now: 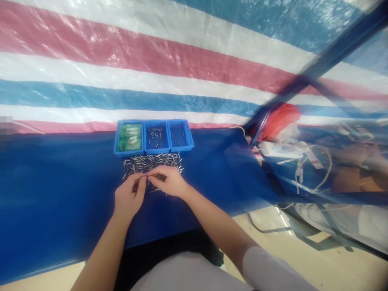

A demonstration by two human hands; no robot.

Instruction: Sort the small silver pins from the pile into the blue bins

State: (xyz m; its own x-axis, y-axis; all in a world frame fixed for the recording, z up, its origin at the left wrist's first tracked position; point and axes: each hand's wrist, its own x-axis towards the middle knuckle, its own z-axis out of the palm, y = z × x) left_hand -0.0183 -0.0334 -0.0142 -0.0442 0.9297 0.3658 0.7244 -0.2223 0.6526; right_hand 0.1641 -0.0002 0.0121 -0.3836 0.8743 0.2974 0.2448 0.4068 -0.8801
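My left hand [131, 192] and my right hand [169, 180] meet fingertip to fingertip over the near side of a pile of thin metal pins [136, 163] on the blue table. Both are closed in a pinch. What sits between the fingertips is too small to make out, and part of the pile is hidden behind the hands. Just beyond the pile stand three joined blue bins. Green plastic with pale pieces fills the left bin [115, 141]. Scattered pins lie in the middle bin [157, 151], and a few are in the right bin [190, 139].
A striped plastic sheet [151, 52] hangs behind the blue table [60, 194]. At the right, past a dark metal frame [281, 95], are a red bag [277, 121], a white power strip [281, 150] and loose cables. Another person's blurred hands [366, 155] show at far right.
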